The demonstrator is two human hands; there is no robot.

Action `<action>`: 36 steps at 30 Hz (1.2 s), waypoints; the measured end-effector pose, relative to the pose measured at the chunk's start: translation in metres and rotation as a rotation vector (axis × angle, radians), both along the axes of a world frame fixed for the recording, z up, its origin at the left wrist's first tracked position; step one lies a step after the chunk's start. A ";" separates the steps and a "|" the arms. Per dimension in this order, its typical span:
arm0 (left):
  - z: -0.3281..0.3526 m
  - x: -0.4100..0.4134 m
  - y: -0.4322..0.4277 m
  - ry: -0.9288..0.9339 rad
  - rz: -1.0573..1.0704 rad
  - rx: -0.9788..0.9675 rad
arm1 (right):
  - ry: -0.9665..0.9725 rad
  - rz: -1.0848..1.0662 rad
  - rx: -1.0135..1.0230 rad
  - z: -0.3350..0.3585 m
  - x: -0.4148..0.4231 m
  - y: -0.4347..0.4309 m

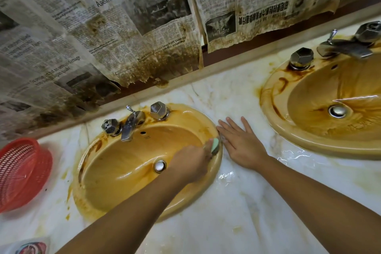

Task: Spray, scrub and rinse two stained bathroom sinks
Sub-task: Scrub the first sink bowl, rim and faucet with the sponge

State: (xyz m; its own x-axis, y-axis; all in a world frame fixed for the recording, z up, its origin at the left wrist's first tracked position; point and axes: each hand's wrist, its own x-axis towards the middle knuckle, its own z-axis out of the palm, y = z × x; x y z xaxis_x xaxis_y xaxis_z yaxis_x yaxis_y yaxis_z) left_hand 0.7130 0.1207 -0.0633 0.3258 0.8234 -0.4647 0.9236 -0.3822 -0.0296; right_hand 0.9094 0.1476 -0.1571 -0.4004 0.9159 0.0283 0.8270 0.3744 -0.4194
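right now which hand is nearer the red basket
Left. Across the sink from the red basket, the left hand holds a sponge at the rim; the right hand lies flat on the counter beyond.

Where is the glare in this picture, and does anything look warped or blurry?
Head view: glare streaks the wet countertop between the sinks and the right sink bowl; head view, the wide lens slants the ledge and stretches the newspaper toward the corners; its far left is smeared, while the left hand gripping the sponge and the flat right hand look fairly sharp.
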 end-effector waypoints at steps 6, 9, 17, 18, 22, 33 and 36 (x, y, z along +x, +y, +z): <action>-0.003 0.001 0.026 -0.079 0.145 0.083 | -0.053 0.021 0.000 -0.002 0.000 -0.001; 0.002 -0.004 -0.015 -0.054 0.001 -0.016 | -0.083 0.024 0.013 -0.005 -0.001 -0.003; 0.004 0.009 0.034 -0.046 0.106 0.082 | -0.120 0.030 0.033 -0.009 0.000 -0.003; 0.002 0.006 0.020 -0.043 0.043 0.058 | -0.125 0.021 0.046 -0.009 -0.001 -0.005; -0.002 0.002 0.026 -0.027 0.042 0.086 | -0.162 -0.025 0.088 -0.008 -0.008 -0.008; -0.003 -0.024 0.058 -0.022 0.083 0.132 | -0.154 -0.032 0.123 -0.009 -0.008 -0.008; -0.001 -0.056 0.104 0.044 0.356 0.194 | -0.140 -0.042 0.130 -0.011 -0.009 -0.010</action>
